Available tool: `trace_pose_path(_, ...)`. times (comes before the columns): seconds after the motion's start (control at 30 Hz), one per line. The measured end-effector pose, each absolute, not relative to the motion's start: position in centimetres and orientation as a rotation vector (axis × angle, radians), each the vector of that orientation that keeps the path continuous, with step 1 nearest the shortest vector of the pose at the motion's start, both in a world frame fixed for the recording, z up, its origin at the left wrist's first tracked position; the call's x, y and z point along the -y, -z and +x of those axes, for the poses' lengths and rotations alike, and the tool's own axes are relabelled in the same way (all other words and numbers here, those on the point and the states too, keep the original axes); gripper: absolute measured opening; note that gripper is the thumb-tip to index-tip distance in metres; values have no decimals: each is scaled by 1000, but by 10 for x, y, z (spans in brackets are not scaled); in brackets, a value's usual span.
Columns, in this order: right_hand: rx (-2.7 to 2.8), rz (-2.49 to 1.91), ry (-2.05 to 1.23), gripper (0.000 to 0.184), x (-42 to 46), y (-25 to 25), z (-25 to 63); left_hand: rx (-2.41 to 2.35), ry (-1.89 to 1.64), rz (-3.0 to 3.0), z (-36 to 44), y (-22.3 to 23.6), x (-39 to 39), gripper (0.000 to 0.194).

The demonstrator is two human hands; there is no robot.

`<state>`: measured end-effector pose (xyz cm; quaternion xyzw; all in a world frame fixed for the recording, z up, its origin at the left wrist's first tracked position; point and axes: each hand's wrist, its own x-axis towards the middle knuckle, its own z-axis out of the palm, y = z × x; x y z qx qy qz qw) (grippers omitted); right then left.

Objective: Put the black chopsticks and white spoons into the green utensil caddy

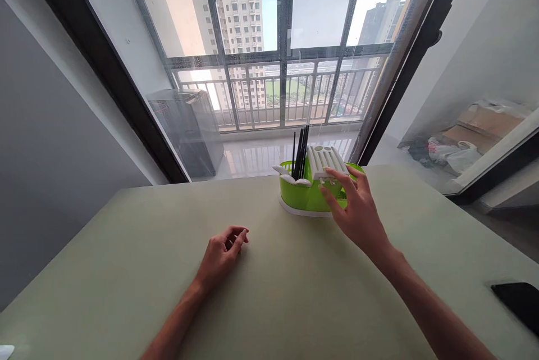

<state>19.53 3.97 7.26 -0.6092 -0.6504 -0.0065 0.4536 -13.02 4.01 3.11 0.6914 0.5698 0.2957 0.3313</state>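
A green cutlery holder (pixel 301 197) with a white base stands near the table's far edge. Upright black chopsticks (pixel 300 158) and several white spoons (pixel 290 177) are in its left part. A white slotted block (pixel 322 160) sits in the middle, higher than the green rim. My right hand (pixel 357 211) reaches to the front of this block, fingers spread and thumb apart; fingertips are at its front edge, and whether they press on it I cannot tell. My left hand (pixel 223 250) rests on the table, left of the holder, fingers curled and thumb against them, with nothing visible inside.
The pale table (pixel 147 253) reaches to a glass door. A black phone-like object (pixel 517 301) lies at the right edge, and part of a white thing (pixel 6 351) shows bottom left. Beyond the glass are a dark cabinet (pixel 189 130) and cardboard boxes (pixel 488 124).
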Motion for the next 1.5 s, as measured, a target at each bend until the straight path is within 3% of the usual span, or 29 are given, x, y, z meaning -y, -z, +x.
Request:
trace_pose_path(0.6,1689,-1350,59,41,-45,-70,206,-1473,-764,1816,-131,-27,-40,41)
trace_pose_path(1.5,1797,-1193,-124,36,-11,-86,149,-1431,-909,1721,-131,-25,-41,43)
